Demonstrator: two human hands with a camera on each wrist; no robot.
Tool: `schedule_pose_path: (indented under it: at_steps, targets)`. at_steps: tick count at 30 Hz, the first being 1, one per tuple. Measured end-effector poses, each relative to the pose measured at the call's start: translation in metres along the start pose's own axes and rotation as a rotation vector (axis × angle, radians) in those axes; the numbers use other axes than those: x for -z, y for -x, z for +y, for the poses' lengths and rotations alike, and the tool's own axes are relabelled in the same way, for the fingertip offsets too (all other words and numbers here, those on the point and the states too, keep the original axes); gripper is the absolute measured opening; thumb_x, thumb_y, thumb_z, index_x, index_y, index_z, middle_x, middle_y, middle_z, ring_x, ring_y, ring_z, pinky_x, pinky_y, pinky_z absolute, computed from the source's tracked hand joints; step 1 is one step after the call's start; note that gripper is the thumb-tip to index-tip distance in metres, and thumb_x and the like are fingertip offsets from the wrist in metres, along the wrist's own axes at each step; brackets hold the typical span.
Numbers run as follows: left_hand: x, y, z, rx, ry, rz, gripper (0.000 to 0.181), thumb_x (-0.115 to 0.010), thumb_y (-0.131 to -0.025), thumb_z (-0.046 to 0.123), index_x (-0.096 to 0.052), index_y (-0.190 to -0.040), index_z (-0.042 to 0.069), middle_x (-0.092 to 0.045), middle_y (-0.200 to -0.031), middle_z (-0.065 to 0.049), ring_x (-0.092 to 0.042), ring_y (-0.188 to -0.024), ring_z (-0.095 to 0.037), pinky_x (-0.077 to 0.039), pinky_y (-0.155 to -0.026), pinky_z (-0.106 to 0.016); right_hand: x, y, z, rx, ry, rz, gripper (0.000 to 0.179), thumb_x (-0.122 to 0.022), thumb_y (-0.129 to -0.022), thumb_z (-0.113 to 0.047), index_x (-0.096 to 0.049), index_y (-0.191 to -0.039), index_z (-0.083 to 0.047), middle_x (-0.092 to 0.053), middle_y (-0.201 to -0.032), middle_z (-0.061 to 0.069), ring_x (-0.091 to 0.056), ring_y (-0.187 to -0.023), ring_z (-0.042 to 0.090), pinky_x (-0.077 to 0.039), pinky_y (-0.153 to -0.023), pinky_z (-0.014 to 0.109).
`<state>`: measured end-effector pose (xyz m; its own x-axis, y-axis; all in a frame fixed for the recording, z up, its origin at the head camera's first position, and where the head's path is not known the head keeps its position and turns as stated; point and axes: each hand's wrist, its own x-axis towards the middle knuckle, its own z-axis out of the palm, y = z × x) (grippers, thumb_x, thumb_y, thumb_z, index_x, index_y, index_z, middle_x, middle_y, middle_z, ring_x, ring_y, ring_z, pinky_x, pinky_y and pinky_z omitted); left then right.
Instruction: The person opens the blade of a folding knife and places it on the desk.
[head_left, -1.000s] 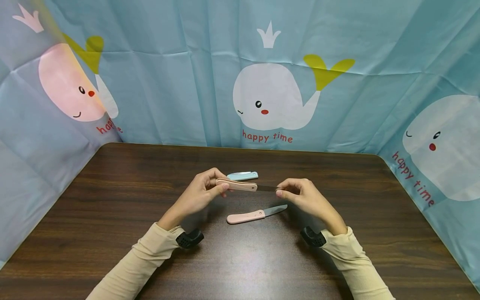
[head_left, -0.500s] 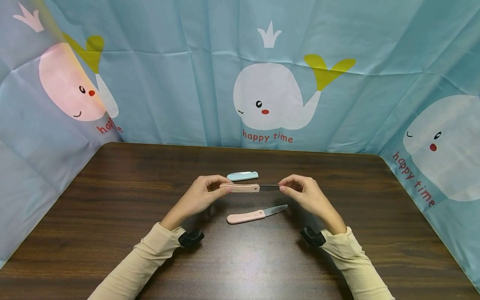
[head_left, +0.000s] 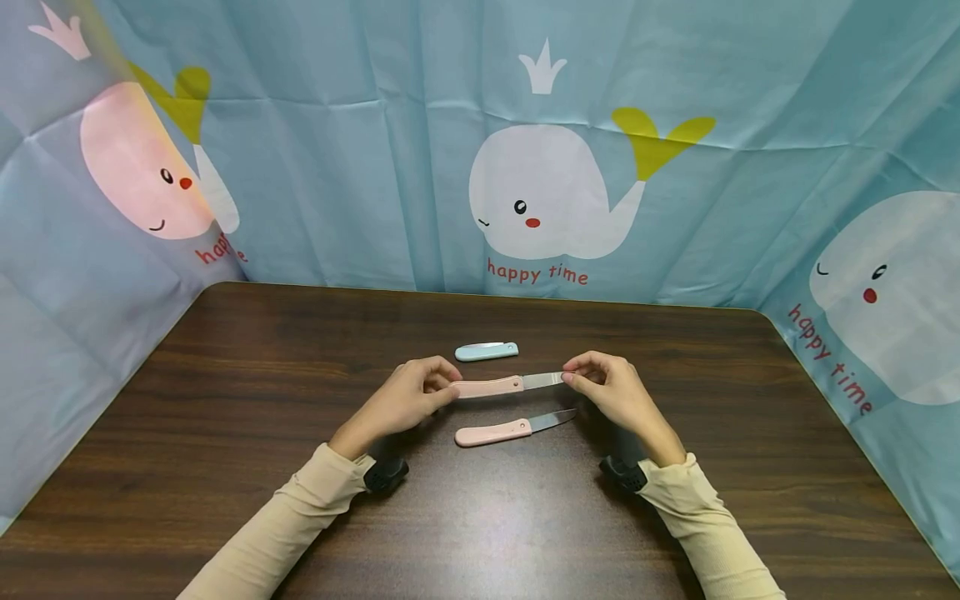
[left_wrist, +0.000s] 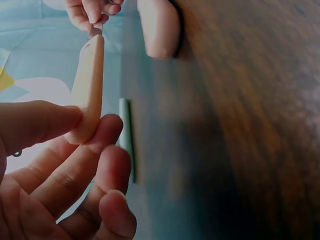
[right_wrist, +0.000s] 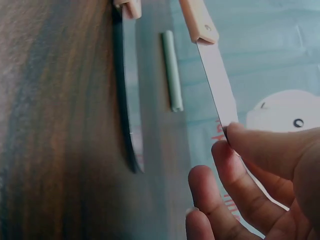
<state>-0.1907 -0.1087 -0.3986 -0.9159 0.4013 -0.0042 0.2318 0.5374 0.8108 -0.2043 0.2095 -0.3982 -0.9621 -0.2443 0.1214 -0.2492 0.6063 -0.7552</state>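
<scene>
A blue whale-print curtain (head_left: 337,200) hangs behind a dark wood-grain table (head_left: 225,392).

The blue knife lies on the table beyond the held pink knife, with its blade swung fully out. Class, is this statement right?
Not quite: the blade is not swung out. The head view shows it folded back along the handle. The rest stands: the blue knife lies on the table beyond the held pink knife.
</scene>
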Motion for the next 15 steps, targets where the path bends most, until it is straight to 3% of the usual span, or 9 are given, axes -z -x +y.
schedule_pose_path:
  at_steps: [10, 15]
  targets:
    - [-0.0053, 0.0004, -0.0023, 0.026, -0.073, -0.028, 0.015, -0.066, -0.096, 0.016, -0.067, -0.107, 0.007, -0.075, -0.085, -0.003, -0.065, -0.076, -0.009, -0.049, -0.07, -0.029, -0.0043, -0.0006, 0.0076, -0.047, -0.016, 0.013, 0.025, -0.068, -0.094, -0.011, -0.066, -0.116, 0.001, -0.075, -0.101, 0.016, -0.073, -0.087, 0.025, -0.052, -0.073, 0.023]
    - [-0.0059, -0.0004, -0.004, 0.026, -0.099, -0.031, 0.014, -0.064, -0.096, 0.014, -0.068, -0.106, 0.005, -0.074, -0.081, -0.001, -0.064, -0.073, -0.009, -0.047, -0.07, -0.027, -0.0053, -0.0004, 0.0071, -0.068, -0.013, -0.002, 0.027, -0.067, -0.095, -0.013, -0.065, -0.118, 0.001, -0.074, -0.105, 0.017, -0.073, -0.091, 0.026, -0.055, -0.078, 0.031]
